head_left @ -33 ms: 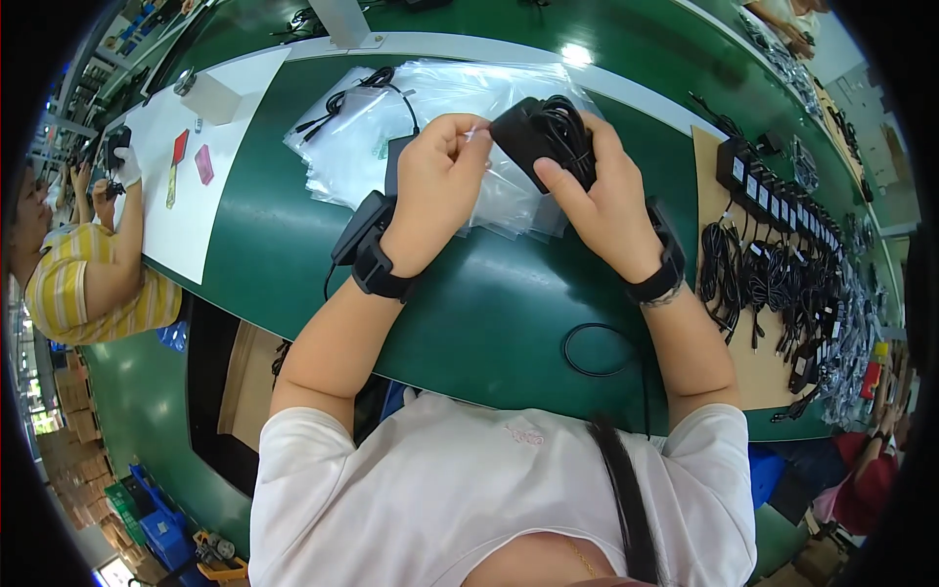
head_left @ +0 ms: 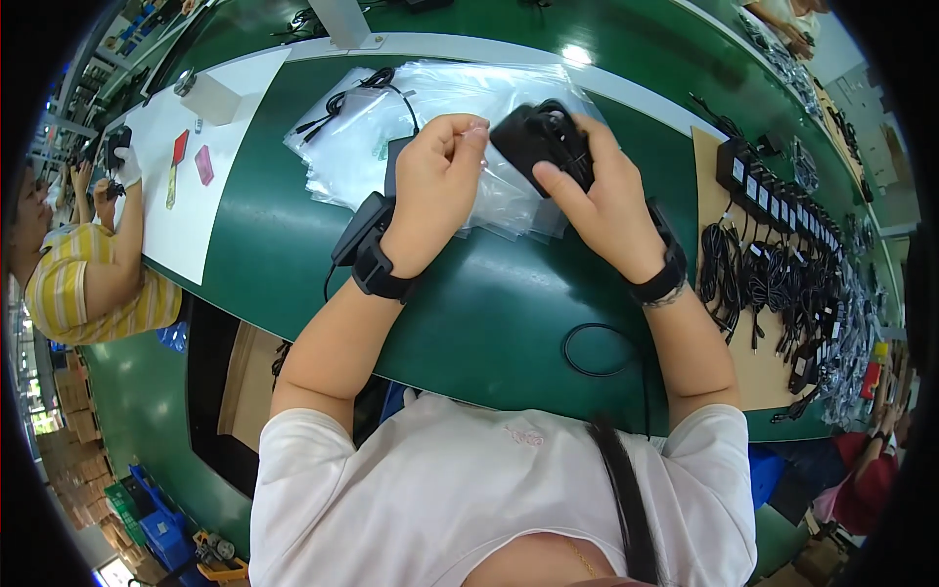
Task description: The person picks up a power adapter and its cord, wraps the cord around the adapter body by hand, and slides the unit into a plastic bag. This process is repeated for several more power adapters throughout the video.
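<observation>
A black power adapter (head_left: 528,147) with its cable bundled against it sits in my right hand (head_left: 616,210), thumb in front and fingers behind. Just left of it, my left hand (head_left: 430,191) is closed, thumb and index fingertip pinched together; what is between them, if anything, is too small to make out. Beneath both hands spreads a pile of clear plastic bags (head_left: 460,83). A second black adapter (head_left: 393,161) lies on the bags, partly covered by my left hand, its looped black cable (head_left: 342,101) stretching to the left.
Rows of black adapters (head_left: 773,201) with bundled cables lie on a cardboard sheet (head_left: 768,377) at right. A white sheet (head_left: 230,147) covers the table's left part, bearing a white box (head_left: 210,100). A co-worker in yellow stripes (head_left: 83,284) works at far left. A thin black cord (head_left: 565,350) loops near me.
The adapter in my right hand has tilted slightly and looks a little blurred. My left fingertips have barely shifted.
</observation>
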The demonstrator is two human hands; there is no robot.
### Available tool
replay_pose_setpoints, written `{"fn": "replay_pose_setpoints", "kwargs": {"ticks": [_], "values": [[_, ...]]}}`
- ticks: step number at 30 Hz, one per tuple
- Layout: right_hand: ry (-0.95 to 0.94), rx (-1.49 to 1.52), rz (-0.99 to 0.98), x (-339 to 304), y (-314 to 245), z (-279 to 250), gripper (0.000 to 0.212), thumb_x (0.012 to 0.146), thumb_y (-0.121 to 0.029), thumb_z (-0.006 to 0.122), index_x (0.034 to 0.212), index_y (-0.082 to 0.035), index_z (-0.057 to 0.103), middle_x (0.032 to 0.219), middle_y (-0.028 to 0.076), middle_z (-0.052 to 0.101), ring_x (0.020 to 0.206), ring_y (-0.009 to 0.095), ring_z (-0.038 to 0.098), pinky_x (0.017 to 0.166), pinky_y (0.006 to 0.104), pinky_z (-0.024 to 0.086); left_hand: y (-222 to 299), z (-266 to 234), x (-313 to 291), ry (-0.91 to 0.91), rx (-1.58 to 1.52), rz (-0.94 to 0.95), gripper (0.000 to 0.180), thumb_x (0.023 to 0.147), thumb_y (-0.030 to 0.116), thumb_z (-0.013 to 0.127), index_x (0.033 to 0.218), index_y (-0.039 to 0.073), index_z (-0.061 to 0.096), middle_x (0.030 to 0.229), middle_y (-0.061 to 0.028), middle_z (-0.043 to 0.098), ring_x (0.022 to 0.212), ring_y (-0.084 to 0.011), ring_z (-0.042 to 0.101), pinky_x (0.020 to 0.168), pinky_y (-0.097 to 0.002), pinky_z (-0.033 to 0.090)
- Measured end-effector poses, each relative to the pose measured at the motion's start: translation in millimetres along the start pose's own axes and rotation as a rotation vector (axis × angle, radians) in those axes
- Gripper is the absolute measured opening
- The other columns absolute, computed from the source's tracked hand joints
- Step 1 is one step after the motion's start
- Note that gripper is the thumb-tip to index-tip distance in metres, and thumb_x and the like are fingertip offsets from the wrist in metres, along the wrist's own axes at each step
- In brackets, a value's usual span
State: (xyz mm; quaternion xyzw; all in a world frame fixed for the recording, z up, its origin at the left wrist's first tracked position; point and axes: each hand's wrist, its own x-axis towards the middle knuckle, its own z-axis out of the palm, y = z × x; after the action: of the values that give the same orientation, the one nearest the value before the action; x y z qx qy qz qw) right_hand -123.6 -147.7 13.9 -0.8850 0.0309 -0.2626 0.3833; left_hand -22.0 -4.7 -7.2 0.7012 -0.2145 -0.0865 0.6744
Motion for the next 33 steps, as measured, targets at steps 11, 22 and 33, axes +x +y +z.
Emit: {"fn": "replay_pose_setpoints", "kwargs": {"ticks": [11, 22, 33], "values": [[-0.354, -0.353, 0.047, 1, -5, 9, 0.043, 0.077, -0.017, 0.06, 0.109, 0.006, 0.043, 0.089, 0.024, 0.056, 0.079, 0.039, 0.055, 0.071, 0.0418, 0.045, 21, 6, -3, 0.063, 0.654, 0.894, 0.006, 0.072, 0.001, 0.058, 0.078, 0.002, 0.058, 0.067, -0.0096, 0.057, 0.061, -0.0262, 0.052, 0.056, -0.0343, 0.043], [-0.332, -0.055, 0.187, 20, 7, 2, 0.025, 0.076, -0.018, 0.057, 0.084, 0.006, 0.054, 0.069, 0.019, 0.06, 0.062, 0.028, 0.057, 0.058, 0.0351, 0.044, 29, 14, -12, -0.037, 0.783, 0.858, 0.006, 0.072, 0.002, 0.058, 0.079, 0.002, 0.057, 0.065, -0.0111, 0.055, 0.062, -0.0276, 0.054, 0.058, -0.0357, 0.045], [-0.086, 1.122, 0.412, 34, -15, -15, 0.027, 0.088, -0.02, 0.054, 0.107, -0.001, 0.051, 0.092, 0.002, 0.057, 0.077, 0.01, 0.054, 0.066, 0.0237, 0.044, 56, 31, -17, -0.124, 0.38, 0.946, 0.016, 0.071, -0.001, 0.059, 0.086, 0.003, 0.056, 0.069, -0.0092, 0.057, 0.062, -0.0273, 0.055, 0.056, -0.0351, 0.045]]}}
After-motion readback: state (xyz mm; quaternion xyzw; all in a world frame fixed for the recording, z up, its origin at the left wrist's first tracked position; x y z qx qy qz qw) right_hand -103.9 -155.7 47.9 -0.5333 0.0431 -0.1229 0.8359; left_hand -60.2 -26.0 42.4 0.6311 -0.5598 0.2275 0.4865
